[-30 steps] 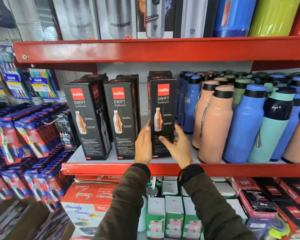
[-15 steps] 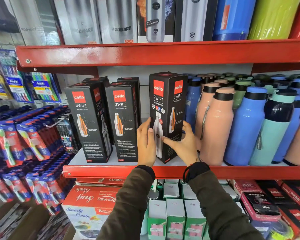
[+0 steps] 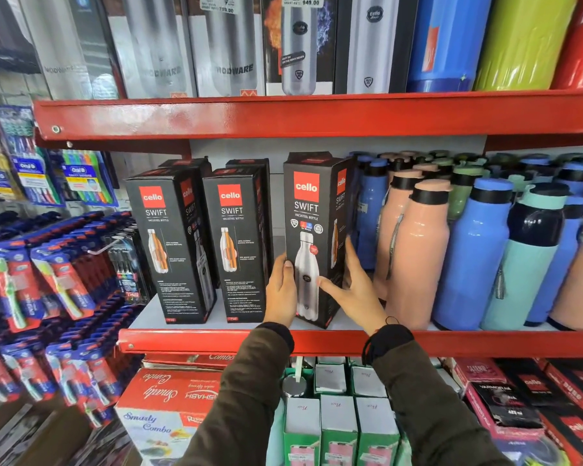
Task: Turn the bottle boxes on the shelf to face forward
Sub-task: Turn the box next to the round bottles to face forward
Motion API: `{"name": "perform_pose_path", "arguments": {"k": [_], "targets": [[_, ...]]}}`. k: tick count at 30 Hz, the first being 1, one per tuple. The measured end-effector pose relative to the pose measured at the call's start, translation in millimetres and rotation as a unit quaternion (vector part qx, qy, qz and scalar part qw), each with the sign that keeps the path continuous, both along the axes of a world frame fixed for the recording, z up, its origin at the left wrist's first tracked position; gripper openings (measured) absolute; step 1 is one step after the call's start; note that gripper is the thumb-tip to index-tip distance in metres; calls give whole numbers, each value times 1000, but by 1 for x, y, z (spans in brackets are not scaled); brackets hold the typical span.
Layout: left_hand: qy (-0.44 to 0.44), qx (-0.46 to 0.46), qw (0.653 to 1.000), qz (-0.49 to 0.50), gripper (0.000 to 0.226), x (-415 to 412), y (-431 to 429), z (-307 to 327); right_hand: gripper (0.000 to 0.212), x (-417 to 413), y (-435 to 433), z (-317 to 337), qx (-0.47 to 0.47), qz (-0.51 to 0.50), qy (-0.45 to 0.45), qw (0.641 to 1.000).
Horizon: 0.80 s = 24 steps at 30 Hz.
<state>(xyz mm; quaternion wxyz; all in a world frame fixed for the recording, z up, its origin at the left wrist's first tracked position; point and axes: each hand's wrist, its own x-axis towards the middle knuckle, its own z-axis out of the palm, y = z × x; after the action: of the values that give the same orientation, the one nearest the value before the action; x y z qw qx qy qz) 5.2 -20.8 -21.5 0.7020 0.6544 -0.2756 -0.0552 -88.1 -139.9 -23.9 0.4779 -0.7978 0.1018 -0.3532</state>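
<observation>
Three black Cello Swift bottle boxes stand in the front row on the red shelf (image 3: 196, 341). The left box (image 3: 169, 243) and the middle box (image 3: 238, 243) show a side panel with an orange-and-silver bottle picture. The right box (image 3: 312, 237) shows its face with a white bottle picture, turned slightly to the left. My left hand (image 3: 281, 290) grips that box's lower left edge. My right hand (image 3: 354, 290) holds its lower right side, thumb across the front. More black boxes stand behind the front ones.
Pink, blue and teal bottles (image 3: 414, 250) crowd the shelf just right of the held box. The upper red shelf (image 3: 283, 114) carries tall steel-bottle boxes. Toothbrush packs (image 3: 48, 280) hang at the left. Green and red boxes (image 3: 337, 428) fill the shelf below.
The right box has been rotated between my hands: its side panel faced me a second ago, and its white-bottle face does now. The camera has moved closer.
</observation>
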Motion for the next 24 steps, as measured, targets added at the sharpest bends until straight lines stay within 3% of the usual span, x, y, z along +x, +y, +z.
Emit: {"name": "perform_pose_path", "arguments": {"k": [5,24], "targets": [[-10,-22,1000,8,39,-5,-2,-8,79,-3,2,0,-29,1,10,1000],[-53,8,998,24,43,4,-5,-25,66,8,-5,-12,-1,-37,-18,999]]}}
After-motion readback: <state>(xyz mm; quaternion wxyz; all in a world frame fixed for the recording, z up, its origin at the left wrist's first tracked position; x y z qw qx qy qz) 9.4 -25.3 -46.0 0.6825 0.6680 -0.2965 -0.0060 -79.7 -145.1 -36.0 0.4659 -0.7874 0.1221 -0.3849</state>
